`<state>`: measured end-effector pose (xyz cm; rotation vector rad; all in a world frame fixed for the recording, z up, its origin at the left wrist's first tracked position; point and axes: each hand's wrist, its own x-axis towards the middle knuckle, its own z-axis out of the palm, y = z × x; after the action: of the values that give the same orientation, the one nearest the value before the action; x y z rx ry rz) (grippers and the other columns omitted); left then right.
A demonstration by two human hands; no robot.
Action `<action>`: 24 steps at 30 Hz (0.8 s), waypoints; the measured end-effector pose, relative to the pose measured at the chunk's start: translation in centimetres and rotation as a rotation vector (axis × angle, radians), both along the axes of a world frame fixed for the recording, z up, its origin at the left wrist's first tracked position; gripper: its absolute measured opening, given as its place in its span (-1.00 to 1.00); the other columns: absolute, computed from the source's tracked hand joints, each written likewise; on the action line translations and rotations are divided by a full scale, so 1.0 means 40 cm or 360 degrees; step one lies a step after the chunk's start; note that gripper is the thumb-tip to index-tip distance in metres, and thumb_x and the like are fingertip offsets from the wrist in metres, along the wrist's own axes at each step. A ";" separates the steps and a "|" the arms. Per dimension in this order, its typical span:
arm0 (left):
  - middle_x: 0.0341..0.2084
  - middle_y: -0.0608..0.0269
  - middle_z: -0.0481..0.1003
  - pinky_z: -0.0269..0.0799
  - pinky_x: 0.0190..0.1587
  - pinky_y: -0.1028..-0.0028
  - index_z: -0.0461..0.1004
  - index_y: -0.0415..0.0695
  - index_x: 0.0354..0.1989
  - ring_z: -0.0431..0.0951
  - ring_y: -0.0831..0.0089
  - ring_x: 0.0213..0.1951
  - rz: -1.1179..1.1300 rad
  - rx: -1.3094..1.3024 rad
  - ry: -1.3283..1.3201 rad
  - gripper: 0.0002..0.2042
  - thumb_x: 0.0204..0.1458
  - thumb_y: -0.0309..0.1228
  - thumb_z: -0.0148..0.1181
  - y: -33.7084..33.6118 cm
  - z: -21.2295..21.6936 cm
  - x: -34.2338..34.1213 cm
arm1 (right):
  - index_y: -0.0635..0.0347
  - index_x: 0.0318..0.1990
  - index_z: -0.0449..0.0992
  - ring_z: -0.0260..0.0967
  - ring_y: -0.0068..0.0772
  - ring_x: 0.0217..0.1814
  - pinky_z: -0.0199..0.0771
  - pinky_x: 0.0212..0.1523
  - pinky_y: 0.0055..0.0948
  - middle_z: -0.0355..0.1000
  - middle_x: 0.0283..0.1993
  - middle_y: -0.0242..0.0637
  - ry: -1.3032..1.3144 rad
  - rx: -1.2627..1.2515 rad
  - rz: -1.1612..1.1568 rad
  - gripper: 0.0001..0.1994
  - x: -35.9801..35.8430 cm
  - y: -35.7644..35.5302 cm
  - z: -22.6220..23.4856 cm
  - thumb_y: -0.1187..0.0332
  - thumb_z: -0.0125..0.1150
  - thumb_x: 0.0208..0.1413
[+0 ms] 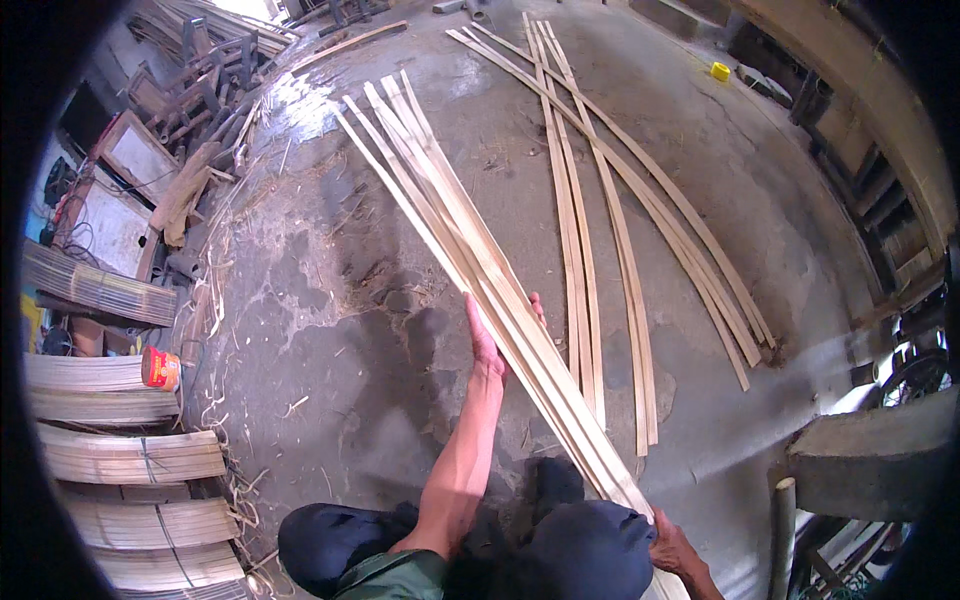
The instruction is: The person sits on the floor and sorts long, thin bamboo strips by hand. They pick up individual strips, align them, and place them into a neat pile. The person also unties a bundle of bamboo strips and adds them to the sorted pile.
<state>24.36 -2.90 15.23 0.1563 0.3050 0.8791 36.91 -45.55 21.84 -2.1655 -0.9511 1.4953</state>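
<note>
A bundle of long, pale bamboo strips (470, 240) slants across the view, from the far left down past my right knee. My left hand (490, 345) cups it from below near the middle, thumb on the left edge and fingertips showing on the right. Lower down, my right hand (675, 545) grips the bundle's near part beside my knee; most of its fingers are hidden. The far ends of the strips fan apart slightly. More loose strips (585, 250) lie crossed on the floor to the right of the bundle.
Tied stacks of strips (130, 455) line the left side, with a red and orange tin (160, 368) on one. Scrap wood (190, 190) is heaped at the far left. A yellow roll (720, 71) lies at the far right. A concrete ledge (870, 450) stands at the right.
</note>
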 end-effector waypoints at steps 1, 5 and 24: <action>-0.29 0.02 0.45 0.52 -0.19 0.15 0.26 -0.11 0.15 0.53 0.20 -0.29 -0.0031 0.0033 0.0075 -0.24 0.05 0.34 -0.09 0.017 0.006 0.010 | 0.18 0.25 0.15 0.44 0.03 0.08 0.42 0.08 -0.18 0.44 0.01 0.11 0.0024 -0.0020 0.0007 -0.14 0.010 -0.013 -0.030 0.04 0.47 -0.17; -0.50 0.21 0.46 0.54 -0.40 0.34 0.32 -0.10 0.04 0.54 0.36 -0.46 0.0045 0.0248 0.0346 -0.42 0.07 0.14 0.13 0.101 0.149 -0.022 | 0.19 0.24 0.17 0.44 -0.05 0.07 0.41 0.08 -0.23 0.44 0.00 0.07 0.0080 -0.0011 0.0054 -0.16 -0.013 0.074 -0.058 0.02 0.47 -0.14; -0.70 0.34 0.42 0.24 -0.69 0.53 0.47 -0.21 -0.45 0.37 0.57 -0.72 0.0883 0.1859 0.1997 -0.83 -0.10 -0.39 0.31 0.587 1.050 -0.213 | 0.24 0.42 -0.08 0.00 0.10 0.44 0.08 0.38 0.03 0.02 0.39 0.19 0.0442 0.1514 0.0795 -0.09 -0.264 0.899 0.090 -0.23 0.07 0.13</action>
<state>15.86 20.60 57.25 1.8159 0.9940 1.3364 26.35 -9.59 25.44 -1.0635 -1.7151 1.1013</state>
